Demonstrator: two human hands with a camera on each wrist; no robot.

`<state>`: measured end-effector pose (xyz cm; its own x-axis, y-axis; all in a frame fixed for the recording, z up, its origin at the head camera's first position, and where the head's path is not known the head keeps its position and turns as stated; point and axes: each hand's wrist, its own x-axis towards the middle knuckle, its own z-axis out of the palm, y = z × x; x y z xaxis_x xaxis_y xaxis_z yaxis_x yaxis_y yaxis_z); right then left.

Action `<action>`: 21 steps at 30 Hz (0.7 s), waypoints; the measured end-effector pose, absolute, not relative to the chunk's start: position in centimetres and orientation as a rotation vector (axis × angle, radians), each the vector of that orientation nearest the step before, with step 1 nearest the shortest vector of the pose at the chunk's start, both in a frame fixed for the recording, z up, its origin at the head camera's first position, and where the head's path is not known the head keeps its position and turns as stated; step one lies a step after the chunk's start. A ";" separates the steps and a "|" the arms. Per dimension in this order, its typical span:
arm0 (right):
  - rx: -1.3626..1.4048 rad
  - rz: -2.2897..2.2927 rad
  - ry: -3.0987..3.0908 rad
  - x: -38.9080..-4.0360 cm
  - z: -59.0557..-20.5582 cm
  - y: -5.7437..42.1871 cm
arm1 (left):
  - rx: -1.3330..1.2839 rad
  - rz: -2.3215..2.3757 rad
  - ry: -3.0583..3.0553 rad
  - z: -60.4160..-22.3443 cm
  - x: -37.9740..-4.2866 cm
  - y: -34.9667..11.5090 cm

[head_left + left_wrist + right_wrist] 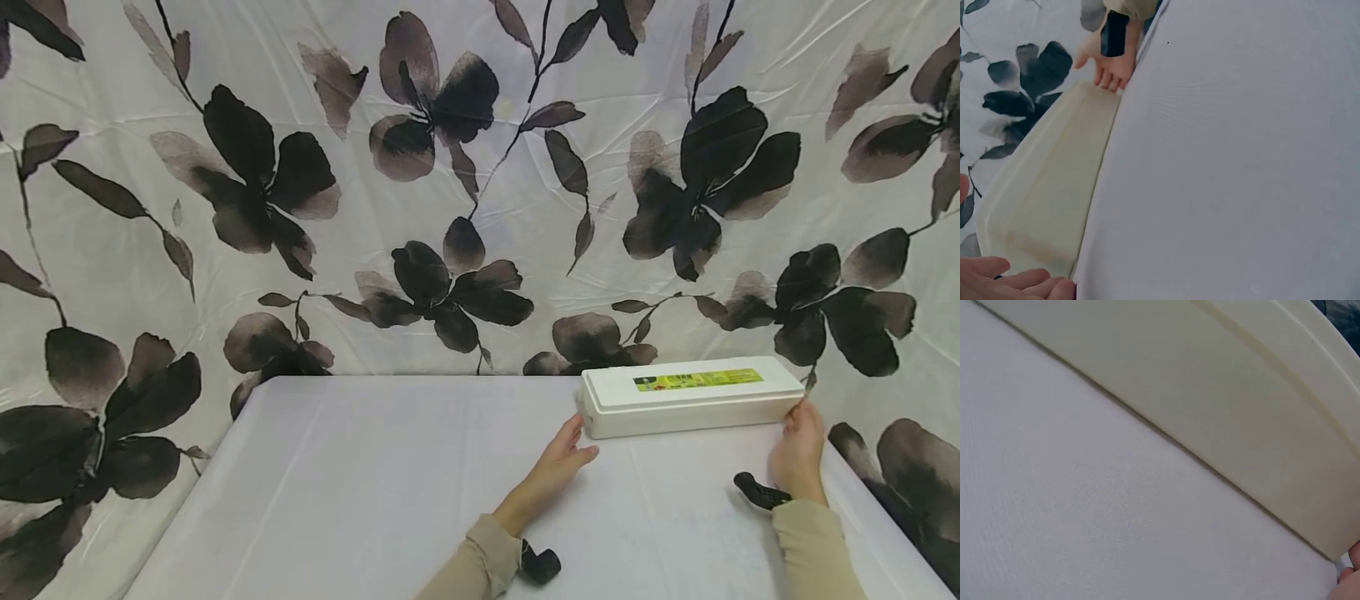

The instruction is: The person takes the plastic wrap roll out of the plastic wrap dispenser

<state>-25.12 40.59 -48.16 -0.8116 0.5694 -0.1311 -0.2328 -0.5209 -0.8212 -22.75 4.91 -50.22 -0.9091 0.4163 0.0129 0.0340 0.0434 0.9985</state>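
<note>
A long white lidded box (697, 408) with a yellow-green label (697, 380) on its lid lies near the back edge of the table, toward the right. At its left end is my left hand (557, 458), thumb spread away and fingers stretched along the end wall. My right hand (799, 446) touches the opposite end, its fingertips at the corner. From the left wrist, the box's long side (1054, 181) runs between both hands, with straight fingers (1022, 281) of the left hand at the near end. Only a bit of the right hand (1349, 581) shows in the right wrist view.
A white cloth covers the table (375, 483). Behind it hangs a pale curtain (540, 275) with dark flowers, close to the back of the box. Black straps (761, 492) sit on both wrists, below beige sleeves.
</note>
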 end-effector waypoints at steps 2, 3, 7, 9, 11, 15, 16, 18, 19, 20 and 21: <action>-0.567 2.358 -1.221 -25.3 -48.7 41.2 | 0.461 1.954 2.003 -50.5 -22.8 5.5; -0.567 2.345 -1.237 -25.4 -48.9 41.3 | 0.462 1.951 1.993 -50.6 -22.7 5.7; -0.559 2.284 -1.280 -25.6 -49.4 41.2 | 0.484 1.897 1.999 -50.9 -22.3 6.0; -0.564 2.261 -1.282 -25.4 -49.5 41.0 | 0.495 1.864 2.018 -50.9 -22.1 5.9; -0.575 2.251 -1.263 -25.4 -49.5 41.0 | 0.512 1.845 2.030 -50.8 -21.9 5.8; -0.590 2.224 -1.301 -25.3 -49.6 40.9 | 0.549 1.829 2.053 -51.0 -21.8 5.5; -0.582 2.208 -1.339 -25.3 -49.6 40.9 | 0.558 1.823 2.060 -51.1 -21.8 5.5; -0.593 2.181 -1.397 -25.3 -49.8 40.9 | 0.567 1.817 2.068 -51.2 -21.9 5.4; -0.601 2.177 -1.419 -25.3 -49.8 40.9 | 0.566 1.812 2.074 -51.3 -21.9 5.4; -0.608 2.176 -1.437 -25.3 -49.8 40.9 | 0.564 1.808 2.076 -51.4 -21.9 5.3; -0.613 2.181 -1.439 -25.2 -49.7 40.9 | 0.562 1.808 2.076 -51.4 -21.9 5.3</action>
<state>-25.25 40.85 -49.72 -0.7982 0.5912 -0.1155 -0.1264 -0.3519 -0.9275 -21.87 5.32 -51.43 -0.8676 0.4972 0.0097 0.0778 0.1164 0.9902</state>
